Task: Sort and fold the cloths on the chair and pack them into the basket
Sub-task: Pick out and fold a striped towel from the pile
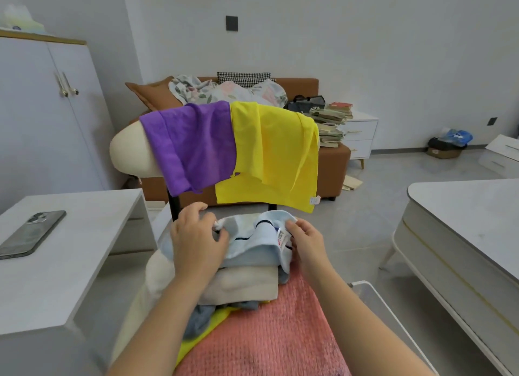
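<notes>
On the seat of the chair (126, 151), in the near middle, a heap of cloths is seen. A light blue cloth (252, 249) with a dark stripe lies on top at the far end of the heap. The grip of the left hand (196, 235) is closed on its left edge, with curled fingers pinching a white bit of the fabric. The grip of the right hand (304, 241) is closed on its right edge, just beside a white label. Under it a folded beige cloth (244, 284) is stacked, and a coral cloth (266, 333) is spread nearest the camera, with a grey cloth (199, 318) and a strip of yellow fabric showing at its left. Over the cream backrest a purple cloth (193, 148) is draped on the left and a yellow cloth (269, 156) on the right, their edges touching. Only the white rim of the basket (376, 297) is seen, at the near right beside the chair. A pale grey tabletop (70, 263) on the left carries a phone (33, 232), and a second pale table (463, 207) stands on the right. The floor (365, 221) is laid with grey tiles. Against the far wall a brown sofa (331, 162) is piled with floral bedding (224, 92), and a stack of books (331, 120) rests at its right end. A white cabinet (42, 108) stands at the far left.
</notes>
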Motion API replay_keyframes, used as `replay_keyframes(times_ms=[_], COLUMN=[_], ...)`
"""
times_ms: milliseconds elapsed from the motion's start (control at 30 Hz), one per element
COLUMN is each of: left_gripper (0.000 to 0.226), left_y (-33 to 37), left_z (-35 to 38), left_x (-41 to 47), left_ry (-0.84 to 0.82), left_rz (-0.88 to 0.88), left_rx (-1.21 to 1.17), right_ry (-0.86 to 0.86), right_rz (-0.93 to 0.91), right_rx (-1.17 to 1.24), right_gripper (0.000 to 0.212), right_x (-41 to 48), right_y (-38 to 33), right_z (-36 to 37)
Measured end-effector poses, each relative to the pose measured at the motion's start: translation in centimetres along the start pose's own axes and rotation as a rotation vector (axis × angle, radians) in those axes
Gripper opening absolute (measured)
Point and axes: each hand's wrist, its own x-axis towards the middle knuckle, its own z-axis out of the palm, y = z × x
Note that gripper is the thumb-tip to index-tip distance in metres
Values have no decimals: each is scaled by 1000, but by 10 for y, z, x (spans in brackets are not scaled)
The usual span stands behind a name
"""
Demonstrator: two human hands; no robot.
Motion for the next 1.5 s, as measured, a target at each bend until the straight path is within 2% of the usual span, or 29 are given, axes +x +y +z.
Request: replay_keyframes(times_ms=[133,300,367,433,533,600,667,700,733,800,833,867,900,933,967,1000,1067,1133,1300,1500], left_gripper=[25,33,43,43,32,41,62,64,59,35,26,30,40,45,42,36,27,24,22,20], left_y=[13,20,18,18,15,13,15,16,17,17,17,16,14,13,14,15,16,17,19,21], left_z=[21,40,43,42,42,40,36,34,33,34,33,34,36,37,37,37,38,37,35,33], left_x=[6,14,16,14,12,13,14,14,14,14,14,15,14,14,13,12,11,11,8,5], left_ry=[-345,-475,-520,-490,-407,-395,-398,-394,-392,-364,-361,-345,-321,-310,-308,-306,-288,-278,-288,-258], left_rz=[-20,-22,-8,-70,-185,-205,-183,-177,-174,-181,-200,-203,-181,-152,-131,-127,-114,-96,-28,-23], left_rx=[-289,-209,-243,-352,-478,-496,-486,-502,-533,-590,-607,-613,-588,-548,-521,-518,-512,-498,-539,-563], right_ry=[-2,-61,-71,-91,-216,-342,-411,-407,-355,-223,-170,-157,-130,-95,-74,-83,-128,-120,-223,-215], right_rz=[-5,-40,-48,-12,100,27,-104,-172,-253,-417,-479,-504,-543,-590,-630,-641,-599,-548,-458,-423], right_rx=[-32,-94,-140,-79,240,242,122,29,-95,-398,-515,-577,-656,-728,-757,-726,-509,-365,-368,-326], right_gripper=[19,16,16,17,33,36,42,44,44,36,24,8,16,33,43,44,25,18,23,20], right_x=[10,11,10,10,5,2,2,2,3,4,4,4,5,5,4,4,1,-1,-5,-4], right_y=[5,-1,-4,-7,-14,-18,-18,-18,-19,-18,-18,-18,-18,-18,-20,-23,-28,-31,-26,-28], right_z=[3,8,11,11,5,0,-3,-4,-5,-7,-8,-8,-11,-14,-16,-17,-16,-15,-11,-9])
